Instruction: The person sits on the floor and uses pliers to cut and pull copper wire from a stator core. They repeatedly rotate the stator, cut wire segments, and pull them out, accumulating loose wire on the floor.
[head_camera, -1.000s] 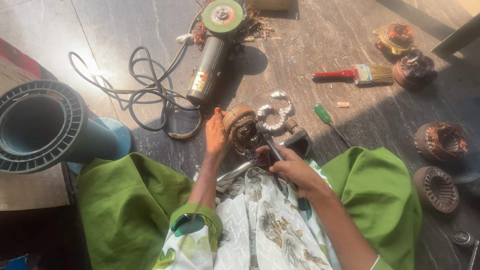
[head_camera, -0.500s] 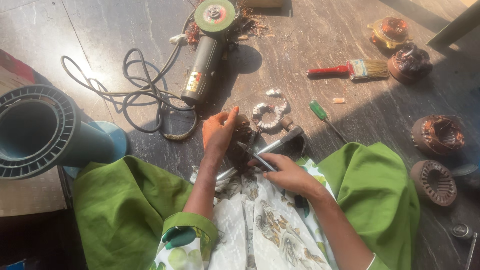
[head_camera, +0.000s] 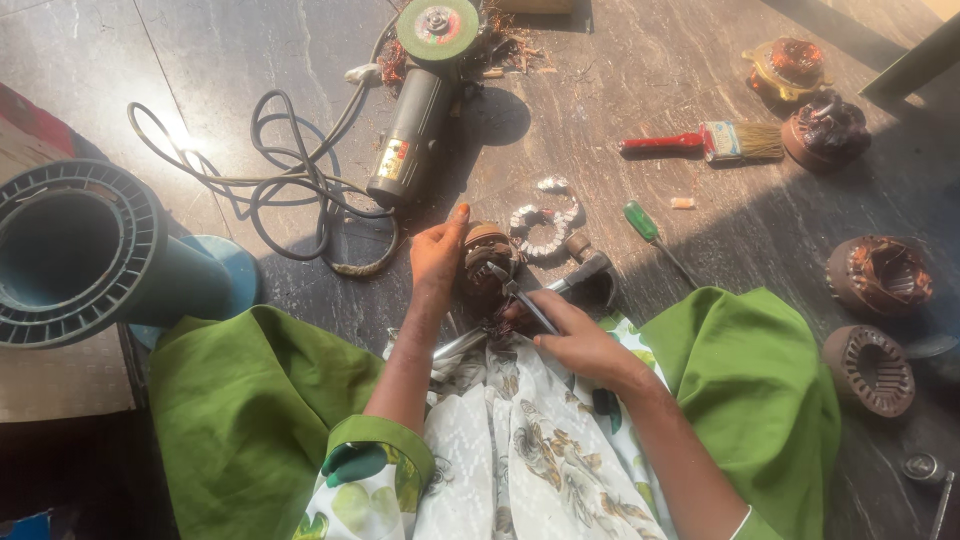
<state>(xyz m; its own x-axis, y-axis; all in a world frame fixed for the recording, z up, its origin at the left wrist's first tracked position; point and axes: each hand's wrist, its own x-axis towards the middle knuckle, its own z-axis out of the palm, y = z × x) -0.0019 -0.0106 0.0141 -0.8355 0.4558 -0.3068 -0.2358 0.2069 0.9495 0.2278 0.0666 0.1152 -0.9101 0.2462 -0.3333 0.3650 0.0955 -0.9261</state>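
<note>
Head view: left hand (head_camera: 437, 255) cups a brown round wound motor part (head_camera: 486, 262) on the grey stone floor (head_camera: 250, 60), fingers wrapped to steady it; right hand (head_camera: 572, 335) fingers closed on grey metal pliers (head_camera: 520, 295) biting into it. Black angle grinder (head_camera: 412, 135) nearby carries a small yellow-red rectangular label.

Floor around the hands — crowded ahead: angle grinder (head_camera: 415, 120) and looped cable (head_camera: 290, 185) to the far left, silvery scraps (head_camera: 540, 228) and green screwdriver (head_camera: 645, 225) just beyond. Paintbrush (head_camera: 700, 142) farther off. Motor cores (head_camera: 878, 275) line the right; blue spool (head_camera: 75, 255) blocks the left. Bare floor — between cable and spool, and between paintbrush and cores.
</note>
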